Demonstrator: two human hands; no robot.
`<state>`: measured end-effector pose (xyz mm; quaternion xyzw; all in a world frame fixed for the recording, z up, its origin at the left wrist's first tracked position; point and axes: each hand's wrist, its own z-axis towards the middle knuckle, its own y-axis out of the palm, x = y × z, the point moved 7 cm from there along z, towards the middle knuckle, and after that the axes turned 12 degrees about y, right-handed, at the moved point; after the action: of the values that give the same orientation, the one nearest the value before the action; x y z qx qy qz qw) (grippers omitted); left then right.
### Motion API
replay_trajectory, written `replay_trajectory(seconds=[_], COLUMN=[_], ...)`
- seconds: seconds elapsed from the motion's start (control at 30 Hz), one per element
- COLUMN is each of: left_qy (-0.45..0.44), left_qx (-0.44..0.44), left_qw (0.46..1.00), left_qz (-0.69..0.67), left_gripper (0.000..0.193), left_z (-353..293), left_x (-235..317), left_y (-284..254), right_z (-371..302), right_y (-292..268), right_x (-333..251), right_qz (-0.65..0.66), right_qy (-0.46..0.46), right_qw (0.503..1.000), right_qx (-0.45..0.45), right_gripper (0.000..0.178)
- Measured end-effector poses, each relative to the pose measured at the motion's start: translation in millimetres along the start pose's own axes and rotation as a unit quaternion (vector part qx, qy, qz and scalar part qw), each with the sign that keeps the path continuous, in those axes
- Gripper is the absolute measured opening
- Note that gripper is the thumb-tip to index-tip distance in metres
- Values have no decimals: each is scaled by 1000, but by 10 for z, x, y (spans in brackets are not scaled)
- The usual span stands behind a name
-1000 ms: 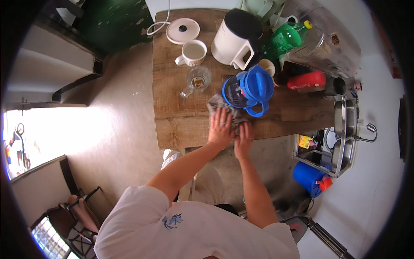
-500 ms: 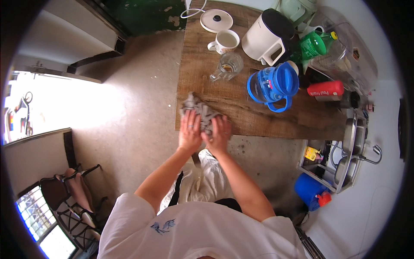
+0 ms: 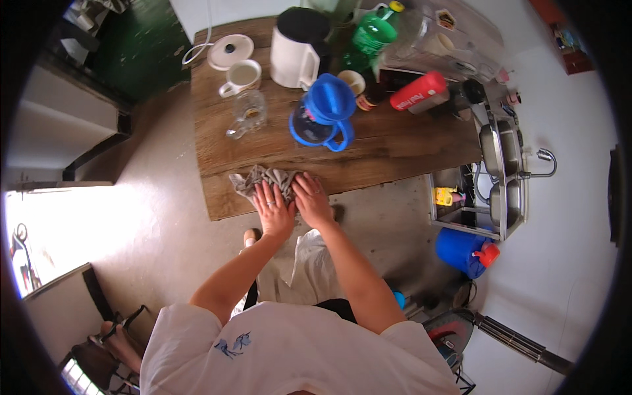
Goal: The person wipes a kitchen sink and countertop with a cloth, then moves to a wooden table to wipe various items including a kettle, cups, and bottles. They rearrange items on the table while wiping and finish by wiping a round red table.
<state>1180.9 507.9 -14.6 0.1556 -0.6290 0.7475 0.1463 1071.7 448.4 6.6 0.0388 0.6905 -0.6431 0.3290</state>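
A crumpled grey-brown cloth [image 3: 245,182] lies near the front edge of the wooden table [image 3: 401,153]. My left hand [image 3: 276,214] rests on it with the fingers stretched out and a ring showing. Beside it my right hand [image 3: 313,203] presses flat on the cloth's right part, its fingers extended. Both palms hide some of the cloth. Beyond the hands stand a clear glass mug [image 3: 250,110] and a blue-lidded pitcher [image 3: 324,112].
Farther back are a white mug [image 3: 243,76], a round lid [image 3: 230,52], a cream kettle [image 3: 293,56] and a green bottle [image 3: 372,39]. A red bottle [image 3: 419,92] lies toward the right. Past the table's right end is a metal sink [image 3: 503,197], with a blue bucket [image 3: 461,251] below.
My hands and the cloth have moved right along the table's front edge. The view has turned, so the table and its things appear farther left.
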Motion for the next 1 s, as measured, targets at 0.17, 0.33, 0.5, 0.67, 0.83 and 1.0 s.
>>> replay_trajectory(seconds=[0.17, 0.33, 0.5, 0.67, 0.83, 1.0], left_qy=[-11, -13, 97, 168, 145, 101], left_qx=[0, -2, -40, -47, -49, -34], left_qw=[999, 999, 991, 982, 984, 994], left_qz=[-52, -45, -79, -74, -94, 7], left_gripper=[75, 74, 70, 67, 61, 57], left_z=[656, 1413, 2293, 2502, 2156, 1409], left_x=[1147, 2046, 2909, 3454, 3412, 2589], left_y=[681, 1248, 1636, 1969, 1844, 1322], right_z=[183, 449, 567, 379, 92, -9], right_y=[-646, -1217, -1703, -2036, -1882, -1431], right_x=[1311, 2353, 3501, 4063, 3915, 2858], right_qz=[-81, -142, -110, -81, -76, -31], right_qy=[36, 81, 128, 178, 274, 137], right_qw=[996, 986, 983, 972, 942, 974], right_qx=[27, 34, 74, 128, 180, 180], right_gripper=[39, 43, 48, 46, 44, 32])
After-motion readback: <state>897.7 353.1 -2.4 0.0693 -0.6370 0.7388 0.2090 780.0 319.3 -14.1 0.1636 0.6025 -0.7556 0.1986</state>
